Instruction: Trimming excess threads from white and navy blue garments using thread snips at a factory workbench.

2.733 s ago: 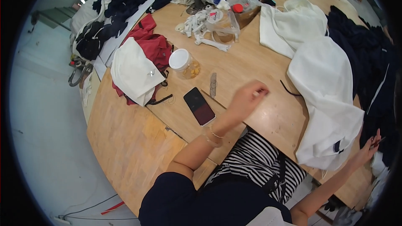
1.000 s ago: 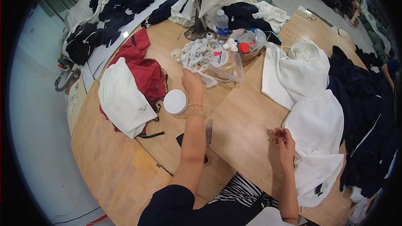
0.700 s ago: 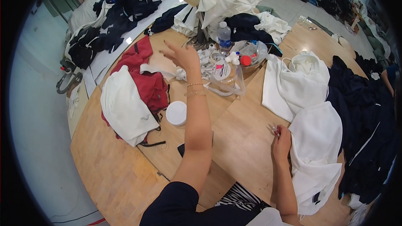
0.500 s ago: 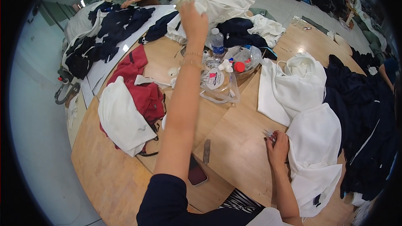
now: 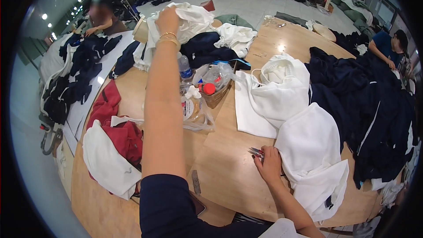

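Observation:
My left arm stretches far across the table. At its end my left hand [image 5: 168, 21] is closed on a white garment [image 5: 194, 16] in the far heap, its fingertips partly hidden by the cloth. Low on the right, my right hand [image 5: 269, 165] rests on the wood with small red-handled thread snips [image 5: 256, 152] held in it, blades pointing left. Just right of that hand lies a white hooded sweatshirt [image 5: 308, 145], spread out with its hood toward the far side.
A basket [image 5: 220, 94] holding plastic bags stands mid-table beside a water bottle [image 5: 184, 67]. Red cloth [image 5: 125, 136] and a white piece [image 5: 108, 163] lie left. Dark navy garments [image 5: 352, 92] fill the right. One person [image 5: 103, 20] works far left, another [image 5: 385, 48] far right.
My view has swung, so the table appears shifted left. The left hand has reached further into the white heap and pulls cloth up. My right hand still holds the snips.

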A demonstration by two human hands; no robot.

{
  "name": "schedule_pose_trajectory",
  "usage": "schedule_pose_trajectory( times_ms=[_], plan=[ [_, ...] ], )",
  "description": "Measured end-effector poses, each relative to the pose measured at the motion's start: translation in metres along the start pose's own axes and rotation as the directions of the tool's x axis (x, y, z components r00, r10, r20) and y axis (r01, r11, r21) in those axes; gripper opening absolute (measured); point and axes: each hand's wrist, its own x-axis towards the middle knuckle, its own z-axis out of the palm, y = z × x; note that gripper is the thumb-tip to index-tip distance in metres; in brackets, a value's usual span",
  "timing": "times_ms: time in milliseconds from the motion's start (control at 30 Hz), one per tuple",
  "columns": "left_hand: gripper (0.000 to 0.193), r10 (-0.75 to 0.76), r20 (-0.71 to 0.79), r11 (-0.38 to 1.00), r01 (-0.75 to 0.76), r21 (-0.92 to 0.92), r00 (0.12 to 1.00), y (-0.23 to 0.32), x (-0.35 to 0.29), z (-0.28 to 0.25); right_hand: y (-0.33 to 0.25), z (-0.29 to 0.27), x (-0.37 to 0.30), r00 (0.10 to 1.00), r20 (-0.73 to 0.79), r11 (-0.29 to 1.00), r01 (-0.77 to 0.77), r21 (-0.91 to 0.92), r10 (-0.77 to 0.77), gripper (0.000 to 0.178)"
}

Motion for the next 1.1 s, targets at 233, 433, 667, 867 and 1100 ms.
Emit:
schedule_pose_trajectory(
  times_ms=[233, 433, 667, 867, 1100],
  plan=[
    [0.031, -0.398, -0.422, 0.856, 0.165, -0.489, 0.814, -0.038, 0.01, -0.07, 0.007, -0.002, -0.006, 0.999, -0.021, 0.999, -0.032, 0.016, 0.033, 0.034],
    [0.035, -0.54, -0.624, 0.795, 0.099, -0.598, 0.565, -0.098, 0.0, -0.174, 0.008, 0.004, -0.007, 0.999, -0.015, 0.999, -0.032, 0.018, 0.033, 0.031],
    [0.037, -0.433, -0.385, 0.426, -0.191, -0.884, 0.815, -0.159, -0.025, -0.245, 0.004, -0.001, 0.001, 0.997, -0.079, 0.999, -0.027, -0.048, 0.023, 0.03],
    [0.036, -0.316, -0.192, -0.049, -0.218, -0.975, 0.929, -0.133, -0.127, -0.205, -0.038, -0.002, 0.014, 0.967, -0.206, 0.988, 0.143, -0.053, -0.151, 0.048],
    [0.022, -0.46, -0.339, 0.222, -0.264, -0.939, 0.82, -0.12, -0.184, -0.208, -0.16, 0.034, 0.14, 0.89, -0.073, 0.89, 0.454, 0.038, -0.45, 0.099]
  ],
)
